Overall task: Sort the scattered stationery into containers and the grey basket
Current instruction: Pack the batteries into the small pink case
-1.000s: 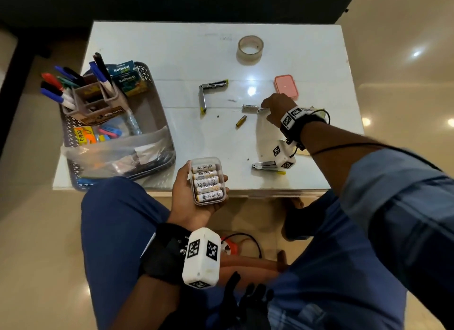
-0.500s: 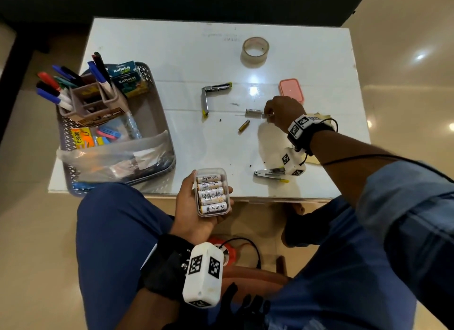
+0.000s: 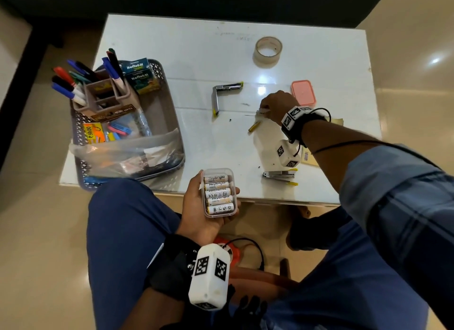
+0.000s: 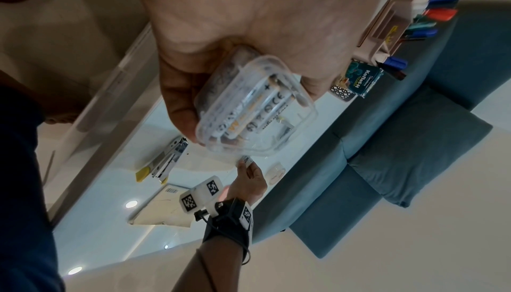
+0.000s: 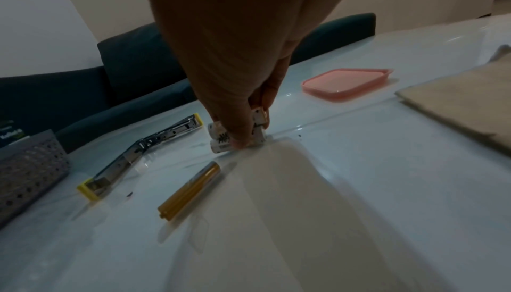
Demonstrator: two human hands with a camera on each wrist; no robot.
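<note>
While our left hand (image 3: 208,206) cradles the clear box (image 3: 219,193) of white batteries just off the near edge of the desk (image 3: 196,47), fingers curled round its sides, our right hand (image 3: 280,106) is down on the desk top, its grip narrow, fingertips pinching white batteries (image 5: 221,138) against the surface; the right wrist view suggests more than one, though we cannot tell how many. We judge the step in hand to be gathering loose batteries for the box. A gold battery (image 5: 190,189) lies just beside them, untouched, and the pink lid (image 5: 345,82) sits near, beyond our knuckles. Next we need to lift the pinched cells clear without letting one roll, carry them back to the box and lay them on the row already there, which looks nearly full. After that come the gold battery and the lid. Two staplers (image 3: 226,93), the tape roll (image 3: 267,50) and a brown envelope (image 5: 456,102) are still out on the desk, while the grey basket (image 3: 169,123) at our left already holds markers and packets.
</note>
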